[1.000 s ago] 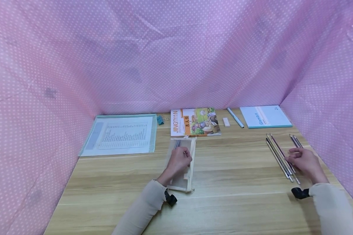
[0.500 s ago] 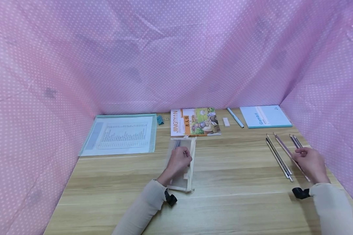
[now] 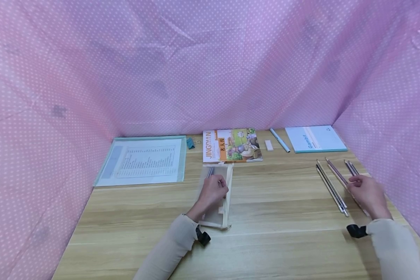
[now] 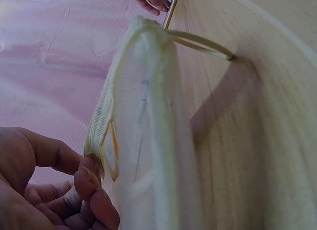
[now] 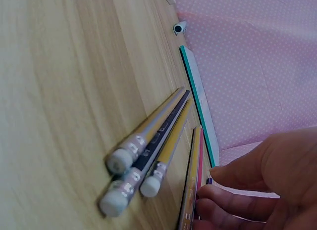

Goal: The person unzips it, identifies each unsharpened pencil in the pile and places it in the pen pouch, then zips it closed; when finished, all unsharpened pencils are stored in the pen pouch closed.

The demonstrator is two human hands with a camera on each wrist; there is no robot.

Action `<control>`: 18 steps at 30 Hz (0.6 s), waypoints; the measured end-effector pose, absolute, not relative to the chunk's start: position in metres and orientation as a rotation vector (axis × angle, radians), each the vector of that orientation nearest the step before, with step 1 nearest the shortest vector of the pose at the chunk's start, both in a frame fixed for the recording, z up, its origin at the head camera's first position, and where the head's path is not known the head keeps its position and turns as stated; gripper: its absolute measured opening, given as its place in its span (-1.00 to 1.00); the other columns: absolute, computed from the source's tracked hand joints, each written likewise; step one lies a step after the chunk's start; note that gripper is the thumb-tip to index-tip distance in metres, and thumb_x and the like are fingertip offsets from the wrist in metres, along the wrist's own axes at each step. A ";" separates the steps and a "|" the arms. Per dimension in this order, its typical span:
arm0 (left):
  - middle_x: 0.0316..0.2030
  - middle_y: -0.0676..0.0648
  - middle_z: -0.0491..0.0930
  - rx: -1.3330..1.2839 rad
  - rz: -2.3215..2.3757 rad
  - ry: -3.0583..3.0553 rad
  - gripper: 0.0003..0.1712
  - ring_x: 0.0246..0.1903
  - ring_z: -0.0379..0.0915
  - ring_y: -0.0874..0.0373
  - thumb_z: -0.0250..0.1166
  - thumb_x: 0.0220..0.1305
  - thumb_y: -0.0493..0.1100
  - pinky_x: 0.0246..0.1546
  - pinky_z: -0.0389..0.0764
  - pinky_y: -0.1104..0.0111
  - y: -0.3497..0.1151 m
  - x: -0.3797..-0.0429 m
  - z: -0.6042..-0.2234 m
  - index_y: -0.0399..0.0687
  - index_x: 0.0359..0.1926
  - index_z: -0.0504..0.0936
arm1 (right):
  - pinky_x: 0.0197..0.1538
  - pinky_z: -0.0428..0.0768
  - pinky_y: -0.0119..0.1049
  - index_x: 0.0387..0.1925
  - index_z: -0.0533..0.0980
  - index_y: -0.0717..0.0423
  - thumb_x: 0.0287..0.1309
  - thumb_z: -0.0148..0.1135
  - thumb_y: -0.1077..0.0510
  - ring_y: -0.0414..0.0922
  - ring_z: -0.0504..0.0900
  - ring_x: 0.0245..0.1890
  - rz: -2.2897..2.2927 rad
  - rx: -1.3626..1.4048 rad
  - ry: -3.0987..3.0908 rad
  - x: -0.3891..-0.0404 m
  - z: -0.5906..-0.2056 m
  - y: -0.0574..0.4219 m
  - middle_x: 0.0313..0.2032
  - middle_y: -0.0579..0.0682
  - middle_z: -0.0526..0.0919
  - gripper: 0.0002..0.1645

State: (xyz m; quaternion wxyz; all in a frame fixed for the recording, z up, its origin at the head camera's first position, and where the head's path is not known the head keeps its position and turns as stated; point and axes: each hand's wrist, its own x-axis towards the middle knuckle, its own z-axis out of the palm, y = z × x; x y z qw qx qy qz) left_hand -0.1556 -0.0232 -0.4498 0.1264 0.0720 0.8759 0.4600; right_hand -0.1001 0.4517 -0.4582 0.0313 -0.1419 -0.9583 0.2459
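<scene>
My left hand (image 3: 215,191) pinches the zipper edge of a see-through pencil case (image 4: 166,141) with cream trim. The case stands on its edge in the left wrist view. Something slim and dark shows inside it in the head view. On the right, three pencils (image 5: 163,141) lie together, with white erasers at their near ends. Beside them lie a yellow and a reddish pencil (image 5: 194,165). My right hand (image 3: 369,196) is over this pair, its fingertips against them, the thumb apart from the index finger. Dark pencils (image 3: 351,168) lie just beyond, partly hidden by the hand.
Along the back of the wooden table (image 3: 266,241) are a document pouch (image 3: 143,161), a teal binder clip (image 3: 190,143), a picture book (image 3: 232,146), an eraser (image 3: 268,145), a light blue pen (image 3: 280,140) and a notebook (image 3: 315,139). Pink dotted cloth (image 3: 210,70) surrounds the table.
My right hand has shifted slightly right, and the yellow and reddish pencils have slid right, away from the other three. The left hand and pencil case have stayed put.
</scene>
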 end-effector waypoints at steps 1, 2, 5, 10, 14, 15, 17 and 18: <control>-0.60 -0.01 0.55 0.208 1.338 2.550 -0.90 -0.64 0.42 0.22 0.23 0.19 -0.35 -0.63 0.35 0.45 -0.023 -0.156 -0.450 -0.13 -0.46 0.58 | -0.40 0.39 -0.37 -0.04 0.53 0.45 0.20 0.15 0.17 -0.19 0.58 -0.42 0.763 -0.436 -2.958 -0.100 -0.459 0.452 -0.15 0.45 0.68 -0.58; -0.59 -0.01 0.56 0.204 1.338 2.548 -0.90 -0.64 0.42 0.22 0.23 0.19 -0.35 -0.63 0.35 0.45 -0.023 -0.155 -0.450 -0.13 -0.46 0.58 | -0.39 0.39 -0.37 -0.04 0.53 0.46 0.21 0.16 0.17 -0.21 0.57 -0.43 0.769 -0.433 -2.963 -0.100 -0.459 0.453 -0.15 0.46 0.68 -0.58; -0.59 -0.01 0.55 0.205 1.335 2.553 -0.89 -0.63 0.42 0.23 0.23 0.19 -0.35 -0.62 0.35 0.46 -0.023 -0.156 -0.449 -0.13 -0.46 0.58 | -0.35 0.39 -0.34 -0.03 0.53 0.46 0.22 0.16 0.15 -0.26 0.53 -0.40 0.776 -0.425 -2.980 -0.101 -0.460 0.453 -0.13 0.47 0.67 -0.57; -0.61 0.00 0.54 0.220 1.337 2.565 -0.88 -0.64 0.41 0.23 0.22 0.18 -0.35 -0.63 0.34 0.46 -0.024 -0.155 -0.450 -0.13 -0.48 0.57 | -0.32 0.40 -0.31 -0.02 0.53 0.46 0.22 0.18 0.14 -0.16 0.59 -0.35 0.747 -0.371 -2.999 -0.101 -0.459 0.452 -0.10 0.48 0.66 -0.55; -0.61 0.00 0.54 0.236 1.333 2.586 -0.87 -0.63 0.42 0.23 0.22 0.16 -0.36 -0.60 0.37 0.46 -0.024 -0.155 -0.450 -0.14 -0.50 0.57 | -0.32 0.41 -0.33 0.02 0.50 0.49 0.20 0.23 0.15 0.08 0.65 -0.28 0.753 -0.342 -3.038 -0.100 -0.457 0.452 -0.10 0.48 0.64 -0.51; -0.61 0.00 0.54 0.238 1.331 2.588 -0.87 -0.62 0.43 0.23 0.23 0.15 -0.36 -0.59 0.38 0.46 -0.024 -0.156 -0.451 -0.13 -0.51 0.57 | -0.32 0.42 -0.32 0.03 0.48 0.50 0.19 0.25 0.14 0.14 0.66 -0.25 0.756 -0.342 -3.055 -0.100 -0.457 0.453 -0.10 0.49 0.63 -0.49; -0.60 0.00 0.54 0.236 1.328 2.587 -0.87 -0.61 0.43 0.23 0.23 0.15 -0.36 -0.58 0.39 0.46 -0.024 -0.156 -0.451 -0.13 -0.51 0.57 | -0.31 0.48 -0.25 0.05 0.45 0.52 0.18 0.28 0.12 0.24 0.65 -0.21 0.763 -0.344 -3.096 -0.100 -0.456 0.454 -0.10 0.51 0.62 -0.43; -0.60 0.00 0.54 0.233 1.329 2.582 -0.87 -0.61 0.43 0.23 0.23 0.15 -0.36 -0.59 0.39 0.46 -0.024 -0.156 -0.451 -0.13 -0.50 0.57 | -0.29 0.51 -0.20 0.07 0.43 0.53 0.18 0.29 0.11 0.27 0.64 -0.20 0.763 -0.344 -3.116 -0.099 -0.456 0.455 -0.09 0.51 0.62 -0.40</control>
